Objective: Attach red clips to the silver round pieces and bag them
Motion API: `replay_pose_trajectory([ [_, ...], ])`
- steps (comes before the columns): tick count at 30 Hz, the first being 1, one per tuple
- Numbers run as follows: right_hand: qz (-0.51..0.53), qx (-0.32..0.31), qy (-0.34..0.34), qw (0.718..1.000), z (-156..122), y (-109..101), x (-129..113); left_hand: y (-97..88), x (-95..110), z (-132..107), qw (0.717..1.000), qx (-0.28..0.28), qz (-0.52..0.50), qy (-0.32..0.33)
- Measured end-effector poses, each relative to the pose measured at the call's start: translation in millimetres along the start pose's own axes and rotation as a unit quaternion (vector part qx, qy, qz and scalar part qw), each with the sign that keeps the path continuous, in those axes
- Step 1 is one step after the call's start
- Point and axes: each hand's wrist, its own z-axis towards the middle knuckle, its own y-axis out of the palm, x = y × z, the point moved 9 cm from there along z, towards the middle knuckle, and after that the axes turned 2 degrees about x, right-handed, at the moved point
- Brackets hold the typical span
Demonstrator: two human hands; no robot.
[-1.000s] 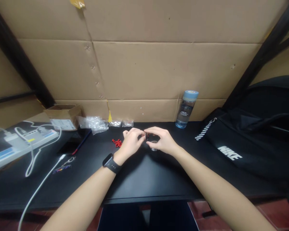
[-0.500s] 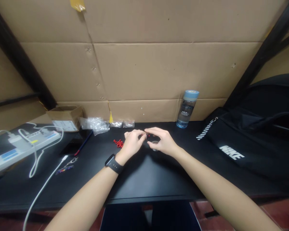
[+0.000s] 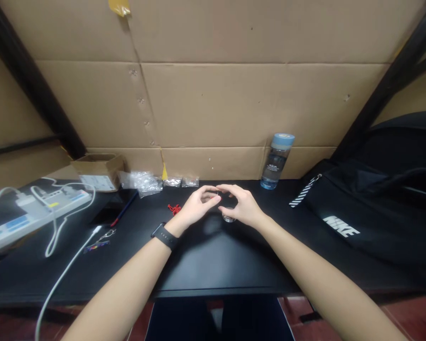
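Observation:
Both hands are raised close together over the black table. My left hand, with a dark watch on its wrist, has thumb and fingers drawn together around something thin and small that I cannot make out. My right hand faces it, its fingers curved and its thumb well apart from them; the fingertips come close to the same small thing. Below the right thumb rests a small, round, clear container, partly covered by the hand. A bunch of red cord lies just behind my left wrist.
Clear plastic bags and an open cardboard box stand at the back left. A white power strip, cables, a phone and a keyring lie left. To the right are a water bottle and a black bag.
My hands have tilted and opened into rounder curves, with the right thumb lower and farther from its fingers. My left wrist has shifted slightly left, covering more of the red cord.

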Motion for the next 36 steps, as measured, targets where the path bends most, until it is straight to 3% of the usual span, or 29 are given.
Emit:
replay_pose_trajectory([
  [5,-0.021,0.010,-0.006,1.000,3.8,-7.7,1.2,-2.9,-4.0,-0.4,1.000,0.015,0.012,-0.001],
  [12,-0.043,0.022,-0.017,0.999,3.9,-12.2,3.7,2.3,12.8,-2.9,0.997,0.013,0.006,0.072],
  [26,-0.027,0.036,-0.013,0.999,3.7,-11.6,-3.2,13.3,12.0,-6.1,0.998,-0.012,-0.016,0.063],
  [31,-0.040,0.057,0.008,0.998,6.3,-22.8,2.7,1.5,5.3,-1.8,0.998,0.022,-0.001,0.053],
  [36,-0.041,0.043,0.019,0.998,6.1,-20.7,7.7,6.2,1.1,-2.4,0.998,-0.017,0.044,0.048],
])
